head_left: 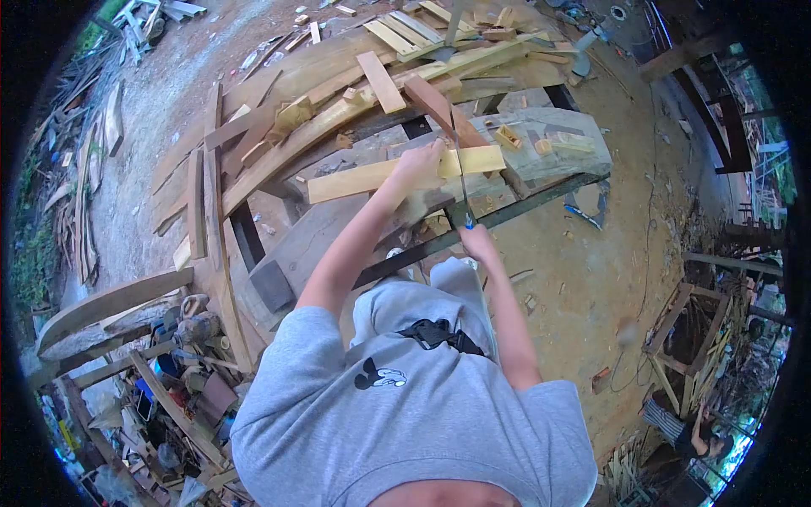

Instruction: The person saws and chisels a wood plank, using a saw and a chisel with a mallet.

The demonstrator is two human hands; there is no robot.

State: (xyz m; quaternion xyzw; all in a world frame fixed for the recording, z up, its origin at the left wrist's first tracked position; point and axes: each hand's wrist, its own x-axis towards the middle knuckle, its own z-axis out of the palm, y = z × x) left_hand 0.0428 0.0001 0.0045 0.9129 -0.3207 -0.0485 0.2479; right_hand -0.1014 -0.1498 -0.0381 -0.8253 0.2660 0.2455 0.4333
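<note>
A pale yellow wooden board (355,180) lies across the workbench (329,232) in front of me. My left hand (420,162) grips it from above, its fingers curled toward the far edge. Closed round the blue handle of a handsaw (459,173), my right hand (479,242) is at the bench's near edge. The thin saw blade points away from me and crosses the board to the right of my left hand. Under the board's right part a reddish-brown plank (439,110) runs off to the far side.
Several planks and offcuts (405,34) are heaped behind the bench. A small wooden block (508,137) sits on the bench's right part. A blue-handled tool (583,216) is on the ground. Clutter (169,397) fills the lower left. Another person (697,435) is at lower right.
</note>
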